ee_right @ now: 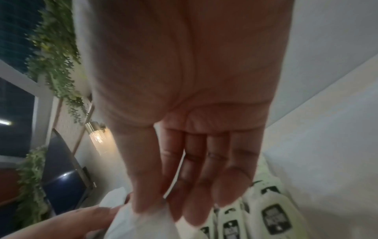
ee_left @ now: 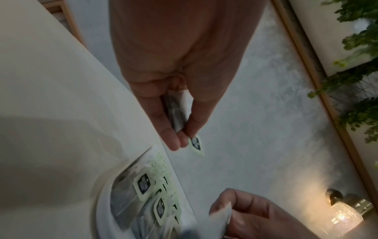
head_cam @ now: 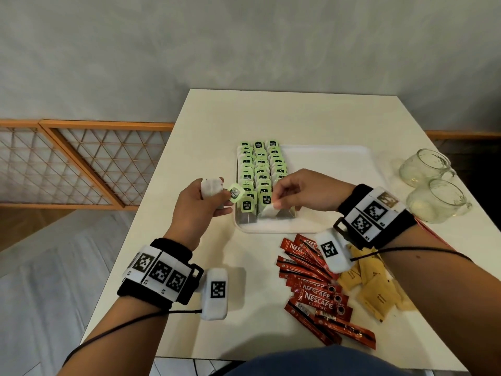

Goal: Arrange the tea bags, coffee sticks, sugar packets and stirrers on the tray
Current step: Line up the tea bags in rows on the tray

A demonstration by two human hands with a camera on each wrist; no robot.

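Note:
A white tray (head_cam: pixel 325 164) holds three rows of tea bags (head_cam: pixel 260 169) with green tags along its left side. My left hand (head_cam: pixel 217 196) hovers just left of the tray and grips a small stack of tea bags (head_cam: pixel 211 187), one green tag (head_cam: pixel 235 191) sticking out; the left wrist view shows the stack (ee_left: pixel 175 113) pinched between thumb and fingers. My right hand (head_cam: pixel 279 202) pinches a single white tea bag (head_cam: pixel 270 209) over the tray's near edge, beside the front row. Red coffee sticks (head_cam: pixel 311 291) and tan sugar packets (head_cam: pixel 371 286) lie loose on the table.
Two glass mugs (head_cam: pixel 425 166) (head_cam: pixel 439 200) stand at the table's right edge, right of the tray. The tray's right half is bare. A wooden lattice screen (head_cam: pixel 81 164) runs along the floor left of the table. No stirrers are in view.

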